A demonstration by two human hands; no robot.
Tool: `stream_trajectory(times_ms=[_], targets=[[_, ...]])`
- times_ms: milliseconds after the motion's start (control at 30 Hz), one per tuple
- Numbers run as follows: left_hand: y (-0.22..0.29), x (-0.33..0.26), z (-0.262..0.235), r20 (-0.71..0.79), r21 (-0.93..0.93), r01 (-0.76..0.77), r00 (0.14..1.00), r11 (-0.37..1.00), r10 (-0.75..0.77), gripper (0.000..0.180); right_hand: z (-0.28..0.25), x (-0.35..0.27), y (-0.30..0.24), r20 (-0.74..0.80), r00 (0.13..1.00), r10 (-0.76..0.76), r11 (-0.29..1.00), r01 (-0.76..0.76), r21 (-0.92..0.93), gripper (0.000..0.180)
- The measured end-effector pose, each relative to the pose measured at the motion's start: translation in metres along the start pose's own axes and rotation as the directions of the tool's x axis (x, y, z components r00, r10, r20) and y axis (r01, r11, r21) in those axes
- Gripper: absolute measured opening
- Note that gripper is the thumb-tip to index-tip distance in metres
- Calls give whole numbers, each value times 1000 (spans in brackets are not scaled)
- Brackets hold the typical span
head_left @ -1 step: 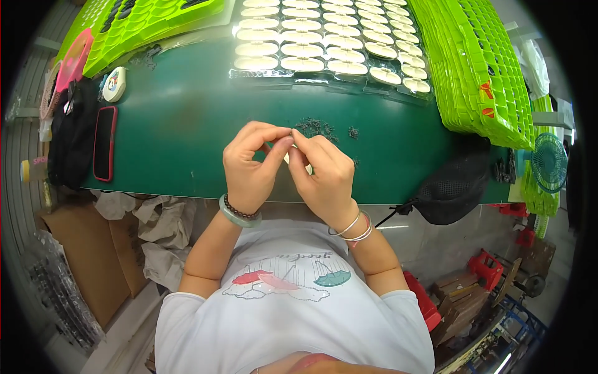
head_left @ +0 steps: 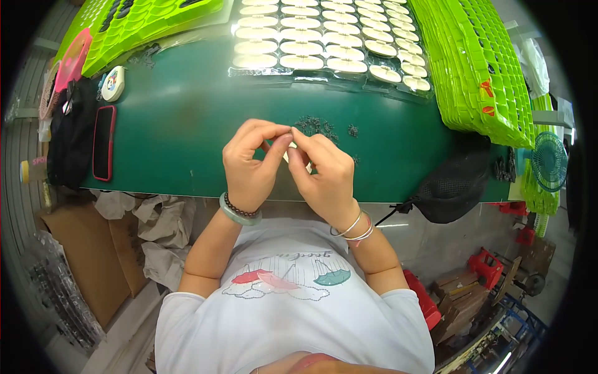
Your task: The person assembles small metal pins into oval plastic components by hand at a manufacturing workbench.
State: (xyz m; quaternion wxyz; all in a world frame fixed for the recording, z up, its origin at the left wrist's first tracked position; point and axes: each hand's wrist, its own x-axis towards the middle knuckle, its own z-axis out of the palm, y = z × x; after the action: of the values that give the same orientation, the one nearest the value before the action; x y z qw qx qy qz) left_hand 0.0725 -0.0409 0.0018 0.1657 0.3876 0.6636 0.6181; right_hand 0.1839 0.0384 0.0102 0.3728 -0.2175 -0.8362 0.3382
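My left hand and my right hand meet over the near part of the dark green table. Their fingertips touch and pinch a small pale piece, mostly hidden by the fingers. Just beyond the fingers lies a little heap of tiny dark parts, with a few strays to its right. Farther back sits a clear tray with rows of white oval pieces. A green bangle and dark beads ring my left wrist; thin bangles ring my right.
Stacks of bright green moulded trays stand at the right and back left. A phone in a red case, a black bag and a white oval case lie at the left. A black mesh pouch hangs off the front right edge.
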Motion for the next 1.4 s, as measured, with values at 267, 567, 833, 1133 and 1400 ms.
stream_trajectory(times_ms=[267, 567, 833, 1133, 1400], targets=[[-6, -6, -15, -47, 2, -47, 998, 999, 47, 7, -32, -14, 9, 208, 934, 292, 949, -256, -183, 20], [-9, -20, -4, 191, 356, -279, 956, 892, 222, 17, -12, -24, 15, 204, 961, 185, 932, -105, -347, 12], [-2, -13, 1, 127, 352, -309, 951, 884, 281, 17, -12, -19, 5, -4, 1000, -23, 980, 21, -196, 12], [3, -8, -2, 132, 317, -295, 955, 901, 266, 15, -12, -20, 6, -17, 1000, -22, 980, 19, -197, 13], [3, -4, -4, 154, 295, -289, 955, 911, 253, 13, -11, -21, 6, -26, 999, -27, 984, 22, -175, 14]])
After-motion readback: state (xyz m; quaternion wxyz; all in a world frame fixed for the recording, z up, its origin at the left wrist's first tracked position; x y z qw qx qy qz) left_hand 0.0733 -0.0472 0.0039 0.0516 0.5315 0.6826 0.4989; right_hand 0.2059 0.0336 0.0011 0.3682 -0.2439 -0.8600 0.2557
